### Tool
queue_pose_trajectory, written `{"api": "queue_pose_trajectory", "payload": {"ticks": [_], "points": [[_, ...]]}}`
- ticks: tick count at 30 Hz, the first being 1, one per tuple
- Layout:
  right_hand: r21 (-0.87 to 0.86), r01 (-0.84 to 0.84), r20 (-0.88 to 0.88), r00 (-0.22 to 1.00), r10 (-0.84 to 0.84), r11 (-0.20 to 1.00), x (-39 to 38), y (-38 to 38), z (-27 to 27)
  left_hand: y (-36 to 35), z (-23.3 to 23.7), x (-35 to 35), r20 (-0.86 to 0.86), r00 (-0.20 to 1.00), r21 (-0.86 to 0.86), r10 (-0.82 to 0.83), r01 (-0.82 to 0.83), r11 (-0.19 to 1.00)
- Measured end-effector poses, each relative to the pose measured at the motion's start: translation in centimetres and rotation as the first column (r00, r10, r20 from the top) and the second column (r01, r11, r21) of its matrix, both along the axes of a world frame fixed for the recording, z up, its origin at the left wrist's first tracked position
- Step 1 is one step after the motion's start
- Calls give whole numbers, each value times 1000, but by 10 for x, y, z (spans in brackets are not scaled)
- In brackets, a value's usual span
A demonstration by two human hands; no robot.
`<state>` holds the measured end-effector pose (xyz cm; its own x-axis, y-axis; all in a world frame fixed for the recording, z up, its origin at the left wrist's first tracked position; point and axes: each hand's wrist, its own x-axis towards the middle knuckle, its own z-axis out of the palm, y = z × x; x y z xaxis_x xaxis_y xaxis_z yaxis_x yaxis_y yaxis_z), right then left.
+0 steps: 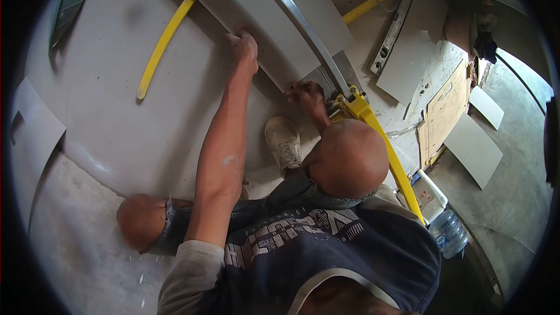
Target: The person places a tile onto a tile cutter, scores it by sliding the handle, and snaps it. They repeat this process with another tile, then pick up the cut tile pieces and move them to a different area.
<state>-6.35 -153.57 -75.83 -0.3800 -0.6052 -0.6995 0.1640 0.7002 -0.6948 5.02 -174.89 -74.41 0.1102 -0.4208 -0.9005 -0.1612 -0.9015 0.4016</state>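
The grey tile (pixel 262 11) lies flat on the floor, long and pale. The metal rail (pixel 303 29) of a tile cutter runs along its length toward its near end. The left hand (pixel 245 49) sits at the tile's near long edge, arm stretched straight out. Its fingers (pixel 238 38) are curled shut over that edge, so the tile lies under and beyond the fingertips, with the palm on the floor side. The right hand (pixel 307 98) is at the tile's near corner, just where the rail ends. Its fingers (pixel 298 87) are bent and touch the corner, but whether they grip the tile or a part of the cutter cannot be told.

Just beside that corner the cutter's yellow handle (pixel 379 140) begins, and it sweeps away from the tile past the person's head. A light shoe (pixel 284 143) rests on the floor near the corner, below the right hand. A bare knee (pixel 140 219) is well apart from the tile, low on the left-arm side. A yellow strip (pixel 163 41) lies on the floor beside the tile's long edge, beyond the left hand. On the tile's far side lie a spirit level (pixel 394 29), a loose tile piece (pixel 408 64) and a sheet of cardboard (pixel 446 111). A water bottle (pixel 449 233) stands well apart.
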Motion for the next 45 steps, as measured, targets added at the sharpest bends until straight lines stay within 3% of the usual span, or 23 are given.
{"api": "queue_pose_trajectory", "payload": {"ticks": [3, 9, 15, 24, 28, 33, 42, 45], "points": [[39, 11, -20, 1000, -10, 999, 0, -7, 4, -2, 7, 0, 26, 1000, -1, -13, 13, 1000], [40, 95, 38, 995, -96, 995, 3, -8, 6, 2, 2, -8, -76, 983, -3, 167, -168, 986], [2, 158, 94, 983, -158, 987, 3, -3, 2, -2, 13, -12, -52, 961, 73, 273, -269, 960], [-26, 221, 108, 970, -217, 975, 5, 1, 4, -6, 17, -20, 15, 958, 116, 287, -287, 951], [62, 242, 85, 965, -247, 968, 3, -3, 7, -3, 15, -22, 9, 960, 88, 279, -278, 956], [40, 256, 92, 962, -259, 966, 4, -7, 10, -1, -3, -20, 40, 978, -9, 206, -206, 979], [84, 284, 66, 955, -289, 955, 6, -9, 9, 0, -12, -31, 145, 937, -85, 319, -309, 947], [77, 280, 60, 957, -284, 957, 5, -9, 9, 5, -14, -14, 137, 981, -121, 139, -123, 985]]}}
